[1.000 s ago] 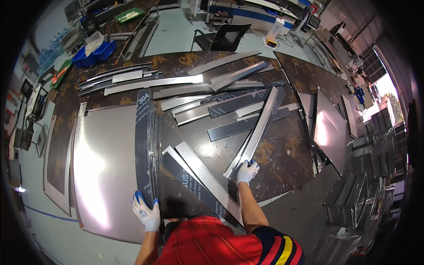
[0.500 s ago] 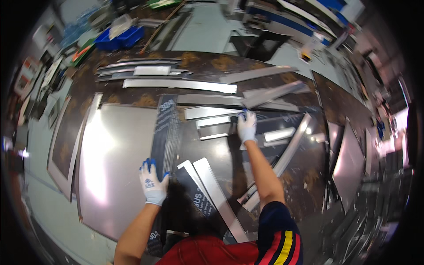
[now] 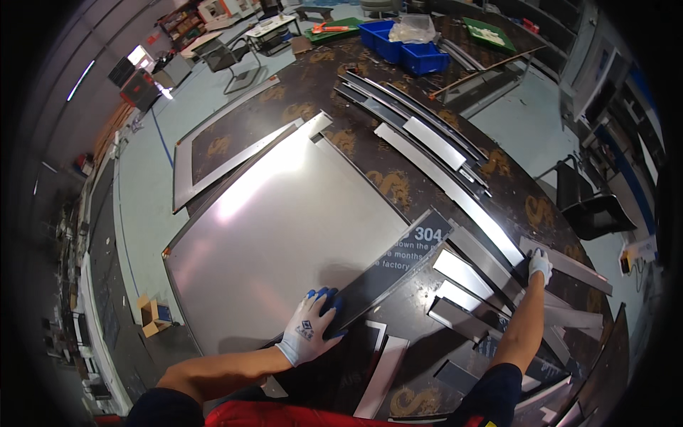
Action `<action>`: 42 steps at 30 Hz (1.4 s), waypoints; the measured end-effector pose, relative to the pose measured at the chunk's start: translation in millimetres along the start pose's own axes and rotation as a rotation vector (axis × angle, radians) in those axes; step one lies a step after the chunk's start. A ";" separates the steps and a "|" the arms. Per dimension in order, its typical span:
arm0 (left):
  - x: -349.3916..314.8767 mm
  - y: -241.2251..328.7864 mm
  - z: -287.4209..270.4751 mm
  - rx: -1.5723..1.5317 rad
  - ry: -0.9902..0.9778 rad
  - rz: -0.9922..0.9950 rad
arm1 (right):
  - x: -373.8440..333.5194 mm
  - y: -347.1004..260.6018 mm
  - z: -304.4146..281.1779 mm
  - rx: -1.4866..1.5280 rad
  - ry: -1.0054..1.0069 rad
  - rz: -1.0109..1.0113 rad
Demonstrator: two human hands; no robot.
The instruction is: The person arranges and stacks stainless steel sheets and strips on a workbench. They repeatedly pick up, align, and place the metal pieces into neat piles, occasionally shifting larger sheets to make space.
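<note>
My left hand (image 3: pixel 311 329), in a white glove with blue fingertips, lies with fingers spread on a flat metal strip in dark printed film (image 3: pixel 391 267). That strip rests along the edge of a large bare metal sheet (image 3: pixel 284 235). Out to the right, my gloved right hand (image 3: pixel 541 267) has its fingers closed at the end of a long silver metal strip (image 3: pixel 455 192). Another strip (image 3: pixel 569 267) passes right beside those fingers, and the exact grip is partly hidden. Between my hands lie several shorter strips (image 3: pixel 462 276), overlapping at angles.
A dark table with gold dragon prints (image 3: pixel 388 186) carries all this metal. Thin strips (image 3: pixel 405 110) are bundled at its far side, near blue bins (image 3: pixel 425 58) and a green tray (image 3: pixel 489 34). A black chair (image 3: pixel 594 210) stands beyond the right edge; a small carton (image 3: pixel 153 317) is at left.
The view has swung left, so the table appears turned. My right hand has left the pile of short strips for the long strip's end. My left hand stays on the film-covered strip.
</note>
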State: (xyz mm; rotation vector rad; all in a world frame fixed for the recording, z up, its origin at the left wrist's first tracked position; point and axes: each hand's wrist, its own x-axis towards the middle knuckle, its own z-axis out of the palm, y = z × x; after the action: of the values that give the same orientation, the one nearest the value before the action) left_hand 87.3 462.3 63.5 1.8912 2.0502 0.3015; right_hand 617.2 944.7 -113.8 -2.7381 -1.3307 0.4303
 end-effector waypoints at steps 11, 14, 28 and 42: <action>-4.7 -9.6 17.4 -0.055 0.061 0.043 | -34.9 25.6 -10.0 0.193 0.523 -0.157; -6.1 -12.0 27.0 -0.017 0.108 0.127 | -56.5 42.8 -22.5 0.593 0.476 0.064; -0.3 -10.5 25.1 -0.039 0.118 0.111 | -309.0 137.0 -19.2 1.519 0.183 0.059; -162.5 -67.3 -40.7 -1.162 0.026 0.015 | -795.9 30.7 -21.3 1.076 -0.071 -0.585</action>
State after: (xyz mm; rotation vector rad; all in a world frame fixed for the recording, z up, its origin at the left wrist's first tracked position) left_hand 19.5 297.4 92.1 1.1325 1.3124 1.1960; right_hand 179.5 306.6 76.1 -1.4202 -1.2772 0.8543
